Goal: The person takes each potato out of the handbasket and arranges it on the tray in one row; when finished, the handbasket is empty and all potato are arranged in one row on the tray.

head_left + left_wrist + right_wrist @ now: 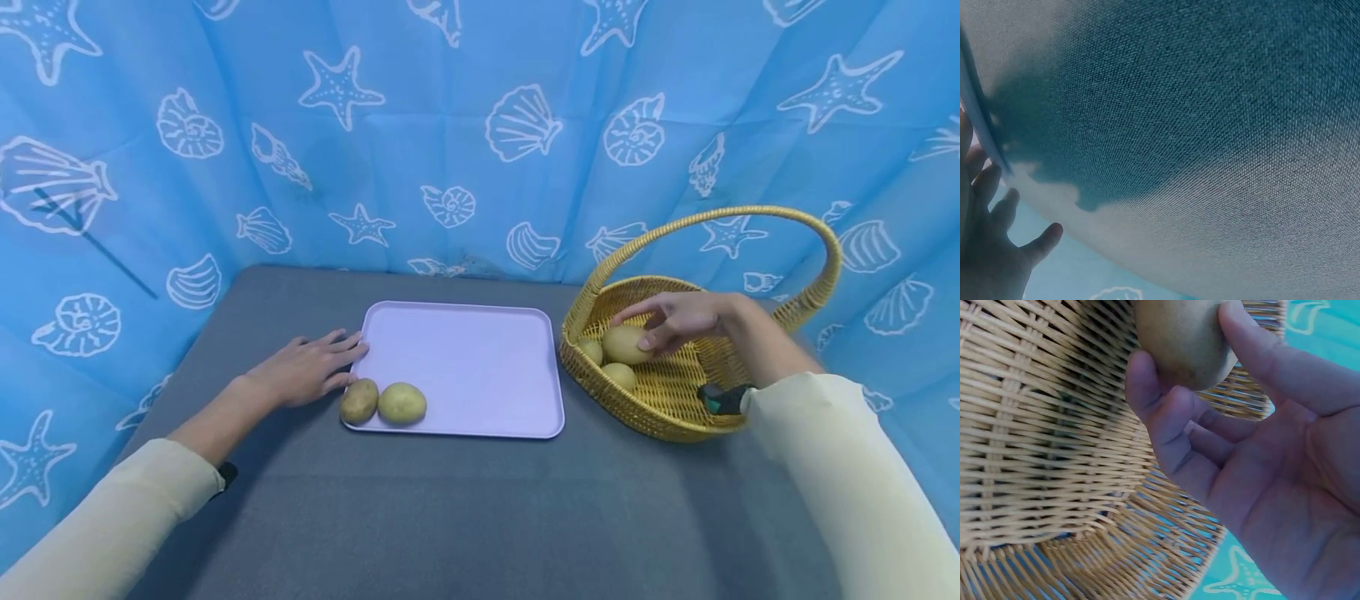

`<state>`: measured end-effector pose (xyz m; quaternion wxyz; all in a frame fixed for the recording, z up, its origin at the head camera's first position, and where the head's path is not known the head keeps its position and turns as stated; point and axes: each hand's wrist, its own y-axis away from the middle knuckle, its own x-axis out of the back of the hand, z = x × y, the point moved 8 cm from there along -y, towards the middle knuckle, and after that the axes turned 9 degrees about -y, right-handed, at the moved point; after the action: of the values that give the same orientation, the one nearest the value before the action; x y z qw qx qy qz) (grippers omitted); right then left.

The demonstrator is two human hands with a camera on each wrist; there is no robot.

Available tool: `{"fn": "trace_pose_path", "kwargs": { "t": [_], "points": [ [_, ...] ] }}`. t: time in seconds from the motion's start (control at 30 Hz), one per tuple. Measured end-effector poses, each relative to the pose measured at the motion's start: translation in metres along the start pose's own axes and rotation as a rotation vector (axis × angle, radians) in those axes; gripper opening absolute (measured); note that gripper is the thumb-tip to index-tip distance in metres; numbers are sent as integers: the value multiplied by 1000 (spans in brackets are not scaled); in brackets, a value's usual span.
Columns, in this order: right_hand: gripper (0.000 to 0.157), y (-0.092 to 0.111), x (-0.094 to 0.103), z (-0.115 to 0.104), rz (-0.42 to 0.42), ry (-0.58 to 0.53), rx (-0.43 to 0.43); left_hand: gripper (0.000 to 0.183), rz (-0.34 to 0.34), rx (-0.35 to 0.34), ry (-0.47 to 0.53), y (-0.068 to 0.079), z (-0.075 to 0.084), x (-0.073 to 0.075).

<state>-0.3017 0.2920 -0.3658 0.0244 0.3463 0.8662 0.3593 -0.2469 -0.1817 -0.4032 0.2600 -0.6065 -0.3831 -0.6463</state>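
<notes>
Inside the wicker basket (pixel 660 425), my right hand (pixel 678 321) pinches a potato (pixel 625 345) between thumb and fingers. The right wrist view shows the same potato (pixel 1182 340) in the fingertips, with the woven basket wall (pixel 1035 456) behind it. Two more potatoes, one at the left (pixel 591 350) and one in front (pixel 619 377), lie in the basket beside the held one. My left hand (pixel 311 368) has its fingers spread at the left rim of a pale lilac tray (pixel 472 367). A brownish potato (pixel 359 402) and a yellower potato (pixel 402 404) sit side by side in the tray's near left corner.
A tall arched handle (pixel 750 212) rises over the basket. Tray and basket stand on a grey cloth-covered table (pixel 450 517). Behind hangs a blue curtain (pixel 420 150) with white shells and starfish. A black wrist strap (pixel 723 398) shows at the right sleeve.
</notes>
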Motion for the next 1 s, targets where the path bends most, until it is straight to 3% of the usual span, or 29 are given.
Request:
{"fn": "trace_pose_path", "kwargs": {
  "t": [0.27,0.53,0.77,1.0],
  "points": [
    [68,29,-2,-25,32,150,103,58,2,-4,-4,1,0,-3],
    [55,52,-34,-56,-65,320,200,58,-8,0,-4,0,-3,-4],
    [52,47,-78,-84,-171,436,358,58,-8,4,-13,1,-4,-3],
    [51,28,-118,-106,-270,408,451,58,-14,9,-13,-1,-3,-3]
  ]
}}
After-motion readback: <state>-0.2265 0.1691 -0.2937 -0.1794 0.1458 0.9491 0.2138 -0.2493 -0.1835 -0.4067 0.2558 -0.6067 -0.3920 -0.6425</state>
